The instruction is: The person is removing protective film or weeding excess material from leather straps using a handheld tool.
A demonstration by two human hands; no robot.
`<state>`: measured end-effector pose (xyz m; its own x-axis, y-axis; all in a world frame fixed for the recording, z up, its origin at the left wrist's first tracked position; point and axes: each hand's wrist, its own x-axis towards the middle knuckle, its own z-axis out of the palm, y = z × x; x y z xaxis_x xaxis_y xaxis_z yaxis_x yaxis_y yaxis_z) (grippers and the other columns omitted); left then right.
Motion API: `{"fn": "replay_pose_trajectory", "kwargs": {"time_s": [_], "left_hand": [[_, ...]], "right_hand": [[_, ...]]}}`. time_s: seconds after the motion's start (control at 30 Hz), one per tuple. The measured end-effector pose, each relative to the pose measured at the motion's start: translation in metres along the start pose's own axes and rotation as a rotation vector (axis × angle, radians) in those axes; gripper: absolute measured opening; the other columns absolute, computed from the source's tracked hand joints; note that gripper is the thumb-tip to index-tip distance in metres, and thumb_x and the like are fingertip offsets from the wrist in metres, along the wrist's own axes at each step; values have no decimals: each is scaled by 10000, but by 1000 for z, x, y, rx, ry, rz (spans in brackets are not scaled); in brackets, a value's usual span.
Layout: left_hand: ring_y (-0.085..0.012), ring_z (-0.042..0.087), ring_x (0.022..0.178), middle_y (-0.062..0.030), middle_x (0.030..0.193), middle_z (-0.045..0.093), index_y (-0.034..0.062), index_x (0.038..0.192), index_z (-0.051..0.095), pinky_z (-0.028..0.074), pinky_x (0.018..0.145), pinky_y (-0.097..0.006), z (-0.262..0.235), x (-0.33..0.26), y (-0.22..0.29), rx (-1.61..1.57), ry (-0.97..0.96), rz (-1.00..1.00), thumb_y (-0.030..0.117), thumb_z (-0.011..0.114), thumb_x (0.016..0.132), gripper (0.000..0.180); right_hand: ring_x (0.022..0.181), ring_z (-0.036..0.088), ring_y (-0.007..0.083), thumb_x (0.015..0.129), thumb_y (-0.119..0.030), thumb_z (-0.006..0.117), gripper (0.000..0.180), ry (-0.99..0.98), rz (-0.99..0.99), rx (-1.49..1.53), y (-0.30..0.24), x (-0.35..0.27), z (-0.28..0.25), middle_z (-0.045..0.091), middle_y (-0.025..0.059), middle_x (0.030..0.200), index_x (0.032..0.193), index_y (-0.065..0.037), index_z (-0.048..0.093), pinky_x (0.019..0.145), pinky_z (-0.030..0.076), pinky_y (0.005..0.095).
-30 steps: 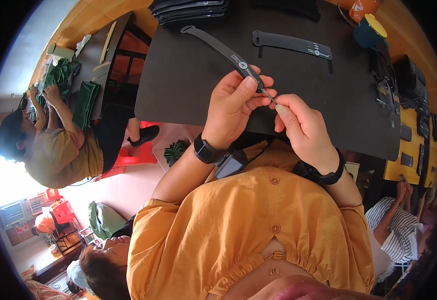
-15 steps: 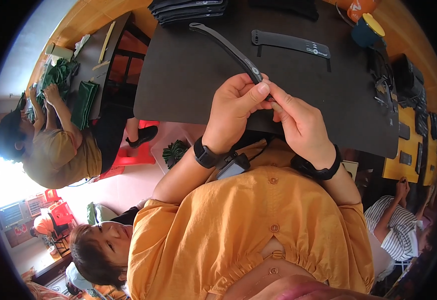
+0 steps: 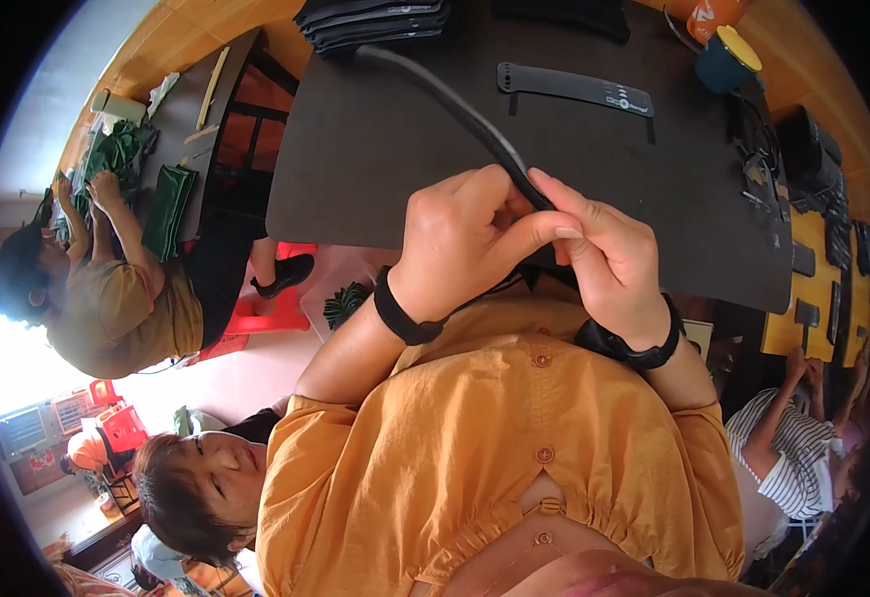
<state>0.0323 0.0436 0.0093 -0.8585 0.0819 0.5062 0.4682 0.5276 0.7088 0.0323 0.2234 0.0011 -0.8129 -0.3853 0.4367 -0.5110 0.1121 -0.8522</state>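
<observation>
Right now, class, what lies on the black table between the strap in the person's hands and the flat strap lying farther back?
In the head view, only bare black table lies between the held strap and the flat strap.

Black strap with holes (image 3: 574, 90), flat on dark table (image 3: 375, 169), at 12 o'clock. Stack of dark folded items (image 3: 373, 20), 11 o'clock. Blue cup, yellow lid (image 3: 726, 58), 1 o'clock. Green fabric pile (image 3: 168, 209), 9 o'clock. Red stool (image 3: 261, 310), 9 o'clock.
</observation>
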Motion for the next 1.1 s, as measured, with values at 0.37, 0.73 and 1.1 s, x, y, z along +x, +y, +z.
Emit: {"fn": "replay_pose_trajectory", "kwargs": {"time_s": [0.37,0.73,1.1], "left_hand": [[-292,534,519,-87,614,539,50,702,538,432,470,-380,-4,7,-20,69,-116,506,159,722,857,265],[-296,503,479,-89,575,506,52,666,497,404,442,-388,-4,10,-21,-45,-94,548,87,714,848,285],[-345,526,543,-138,629,540,17,763,560,434,499,-409,3,6,-9,-79,-63,30,62,619,891,148]], "right_hand": [[607,563,155,865,120,553,490,-36,-103,-71,-1,0,-7,612,92,756,1326,-37,605,579,488,257],[595,482,60,979,3,511,355,-52,223,306,-9,5,-11,548,-12,700,1307,-65,629,535,413,204],[589,451,29,996,-99,565,285,3,325,378,-7,10,-20,537,-24,701,1262,-17,626,512,369,177]]}}
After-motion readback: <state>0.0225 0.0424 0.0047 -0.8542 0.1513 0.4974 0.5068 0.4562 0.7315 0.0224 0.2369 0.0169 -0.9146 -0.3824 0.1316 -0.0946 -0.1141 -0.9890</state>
